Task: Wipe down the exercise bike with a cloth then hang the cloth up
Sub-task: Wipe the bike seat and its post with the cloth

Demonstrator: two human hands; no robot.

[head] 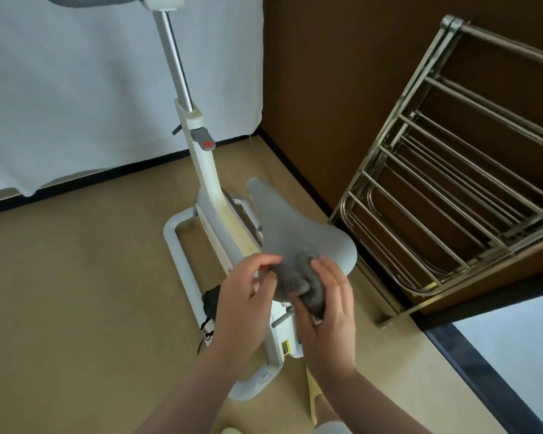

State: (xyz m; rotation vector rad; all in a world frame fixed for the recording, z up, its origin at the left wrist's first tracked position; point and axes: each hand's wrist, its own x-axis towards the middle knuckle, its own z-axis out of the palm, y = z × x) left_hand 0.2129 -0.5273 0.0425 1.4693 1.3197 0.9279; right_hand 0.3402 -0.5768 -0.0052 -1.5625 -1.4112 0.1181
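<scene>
Just above the saddle [292, 227], cloth [298, 278] bunched between both hands [282, 305]

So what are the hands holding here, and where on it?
A bunched grey cloth, above the rear of the bike seat. The right hand grips its lower right end; the left hand pinches its upper left edge with fingertips.
</scene>
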